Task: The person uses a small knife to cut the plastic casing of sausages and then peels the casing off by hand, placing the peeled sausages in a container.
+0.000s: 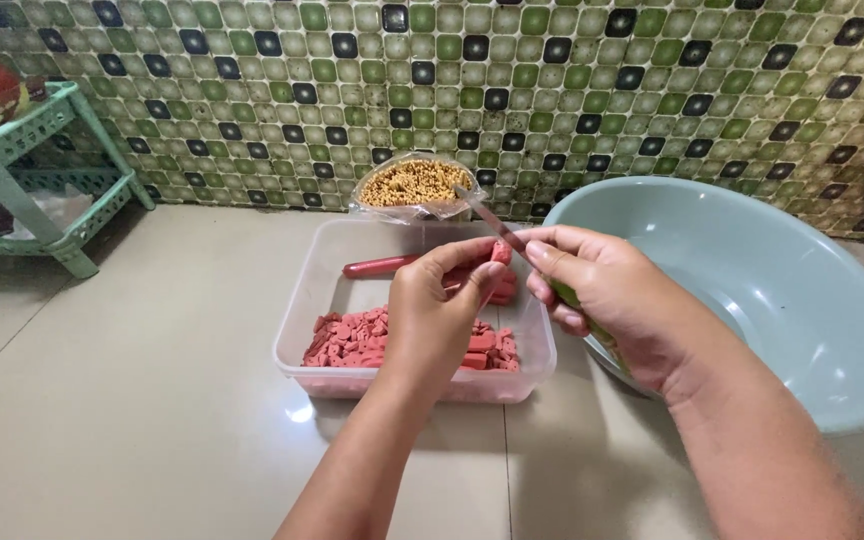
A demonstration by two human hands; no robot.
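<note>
The left hand (432, 315) pinches a short pink sausage piece (500, 252) between thumb and fingertips, holding it above the clear rectangular plastic container (297, 310) that sits on the beige tiled floor (132, 400). The right hand (602, 300) is closed around the green handle of a small thin-bladed knife (487, 215), whose blade slants up and away towards the wall and meets the sausage piece right beside the left thumb.

The likeliest slip is the blade sliding off the smooth sausage skin into the left thumb or forefinger, since the fingertips lie touching the cut line. A cut piece could also drop outside the container, though the hands hang over its far right corner.

The sausage piece lies between the two hands, clamped by the left and touched by the blade from the right. Below, chopped pink sausage bits (352, 340) fill the container's near side, and a whole pink sausage (377, 266) lies along its far side. A clear plastic bag of yellowish grains (414, 185) stands just behind the container against the green mosaic wall. A large pale green plastic basin (812, 300) rests at the right, partly under the right wrist.
</note>
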